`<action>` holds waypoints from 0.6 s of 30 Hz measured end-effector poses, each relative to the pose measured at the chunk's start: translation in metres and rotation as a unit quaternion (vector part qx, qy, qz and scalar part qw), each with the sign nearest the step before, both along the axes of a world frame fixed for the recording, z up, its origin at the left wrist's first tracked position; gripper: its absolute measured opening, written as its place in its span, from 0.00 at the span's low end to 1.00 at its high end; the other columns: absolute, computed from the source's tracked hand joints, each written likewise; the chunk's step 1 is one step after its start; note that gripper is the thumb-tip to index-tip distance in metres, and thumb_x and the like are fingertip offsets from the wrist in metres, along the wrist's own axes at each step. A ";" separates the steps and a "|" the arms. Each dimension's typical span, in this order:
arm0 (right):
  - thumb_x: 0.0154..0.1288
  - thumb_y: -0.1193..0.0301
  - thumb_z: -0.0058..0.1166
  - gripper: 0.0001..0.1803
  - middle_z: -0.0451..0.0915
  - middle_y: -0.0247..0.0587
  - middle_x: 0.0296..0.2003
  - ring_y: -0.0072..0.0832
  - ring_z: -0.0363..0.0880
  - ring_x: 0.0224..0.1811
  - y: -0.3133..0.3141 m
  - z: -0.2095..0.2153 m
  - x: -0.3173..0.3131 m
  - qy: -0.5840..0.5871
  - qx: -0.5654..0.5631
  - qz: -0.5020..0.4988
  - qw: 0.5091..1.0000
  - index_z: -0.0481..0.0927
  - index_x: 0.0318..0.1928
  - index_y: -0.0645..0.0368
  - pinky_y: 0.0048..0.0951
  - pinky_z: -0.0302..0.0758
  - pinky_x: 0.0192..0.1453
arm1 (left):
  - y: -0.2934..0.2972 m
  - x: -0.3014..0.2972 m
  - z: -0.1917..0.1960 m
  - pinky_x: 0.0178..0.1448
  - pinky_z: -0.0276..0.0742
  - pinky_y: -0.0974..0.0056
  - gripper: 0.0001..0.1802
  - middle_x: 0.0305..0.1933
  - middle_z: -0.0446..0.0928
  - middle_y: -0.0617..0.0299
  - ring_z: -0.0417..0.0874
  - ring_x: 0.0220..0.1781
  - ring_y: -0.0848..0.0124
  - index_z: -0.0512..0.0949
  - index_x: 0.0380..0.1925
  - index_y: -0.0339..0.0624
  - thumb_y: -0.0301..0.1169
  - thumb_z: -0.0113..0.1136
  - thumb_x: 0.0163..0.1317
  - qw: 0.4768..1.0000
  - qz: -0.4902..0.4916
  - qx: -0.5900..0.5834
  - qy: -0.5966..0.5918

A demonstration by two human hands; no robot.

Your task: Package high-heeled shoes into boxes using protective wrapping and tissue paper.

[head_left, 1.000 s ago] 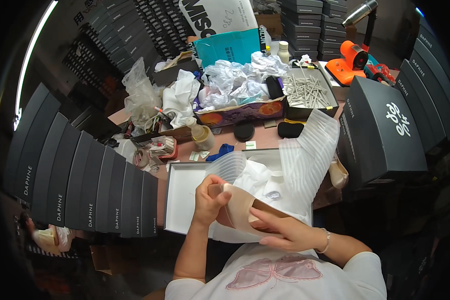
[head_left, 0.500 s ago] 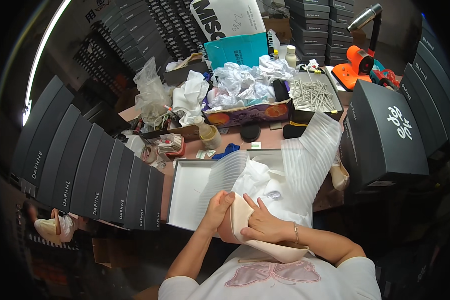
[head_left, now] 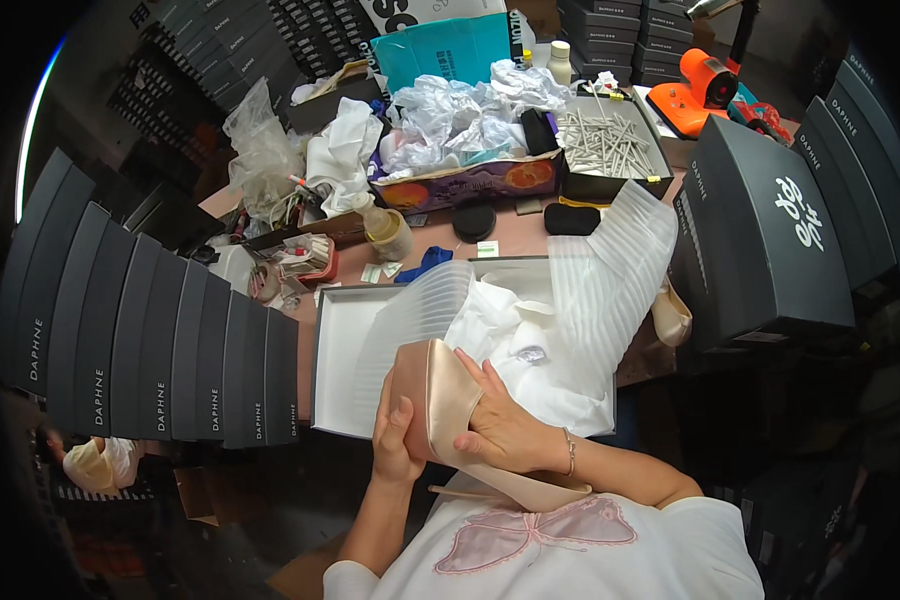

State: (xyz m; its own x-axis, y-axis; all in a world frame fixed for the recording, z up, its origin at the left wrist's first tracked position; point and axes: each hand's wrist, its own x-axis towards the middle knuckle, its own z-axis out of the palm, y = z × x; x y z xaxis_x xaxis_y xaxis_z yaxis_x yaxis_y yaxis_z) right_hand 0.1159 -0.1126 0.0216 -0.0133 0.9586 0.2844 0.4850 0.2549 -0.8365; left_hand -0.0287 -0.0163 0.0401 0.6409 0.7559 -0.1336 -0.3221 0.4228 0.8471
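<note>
Your left hand is clamped around the sole side of the beige satin shoe, thumb across the bottom. Your right hand closes on it from the other side, thumb against the flank, fingers at the edge of the foot opening (how deep they reach is hidden).

You have the shoe raised between your shirt and the lidless box on the surface. To handle it well, let the left hand bear the weight at the sole, and use the flats of your right fingers at the opening; a nail or hard thumb would probably mark the satin. Give the low end some room from your shirt, too.

The long axis slants from upper left to lower right. The broad toe seems to point away from you, up and left; the heel end lies toward you, lower right. The sole faces left, the opening right.
</note>
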 end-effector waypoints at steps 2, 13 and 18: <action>0.72 0.41 0.28 0.39 0.49 0.54 0.72 0.58 0.31 0.77 -0.004 -0.001 -0.001 0.009 -0.034 -0.001 0.999 0.64 0.66 0.60 0.69 0.36 0.71 | 0.006 0.000 0.003 0.67 0.66 0.62 0.38 0.63 0.68 0.51 0.71 0.64 0.65 0.56 0.68 0.32 0.39 0.58 0.64 0.999 -0.029 -0.014 0.018; 0.71 0.39 0.30 0.43 0.64 0.73 0.56 0.64 0.27 0.76 0.005 -0.015 0.023 -0.042 -0.106 0.036 0.993 0.69 0.51 0.75 0.69 0.35 0.71 | 0.011 0.016 -0.031 0.64 0.70 0.63 0.35 0.64 0.68 0.53 0.72 0.63 0.66 0.59 0.68 0.37 0.43 0.55 0.66 0.992 -0.019 -0.081 0.097; 0.68 0.37 0.35 0.46 0.61 0.71 0.60 0.64 0.26 0.75 0.007 0.001 0.011 -0.034 0.055 0.013 0.998 0.67 0.55 0.76 0.68 0.36 0.72 | 0.025 0.014 0.004 0.64 0.71 0.63 0.35 0.61 0.70 0.53 0.74 0.61 0.66 0.60 0.67 0.35 0.41 0.56 0.64 0.995 -0.070 -0.029 0.061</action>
